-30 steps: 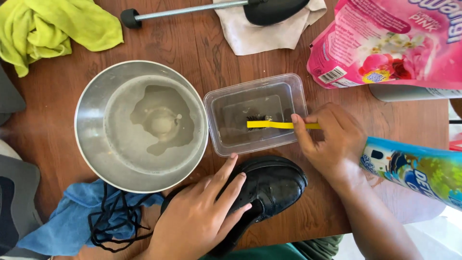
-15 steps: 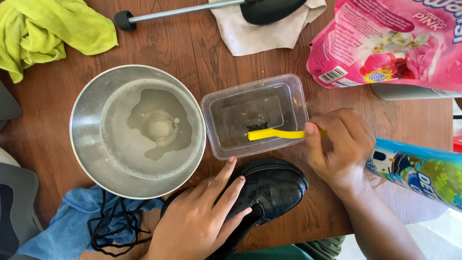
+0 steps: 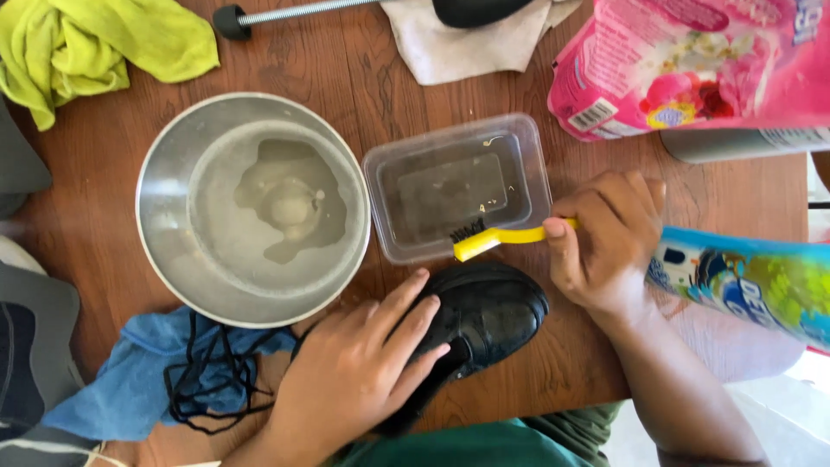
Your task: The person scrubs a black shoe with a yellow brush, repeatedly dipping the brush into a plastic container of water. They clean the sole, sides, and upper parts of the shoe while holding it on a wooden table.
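Note:
My left hand lies flat on a black leather shoe at the table's near edge, holding it down. My right hand grips a small yellow brush with dark bristles. The brush head rests at the near rim of a clear plastic tub that holds a little water, just above the shoe's toe. A steel bowl of cloudy water stands to the left of the tub.
A blue cloth with black laces lies at the near left. A yellow-green cloth is at the far left, a white cloth and a metal rod at the back. A pink pouch and a blue-green pouch lie at the right.
My right hand has drawn the brush out of the tub's water toward me, to the tub's near rim. My left hand stays on the shoe.

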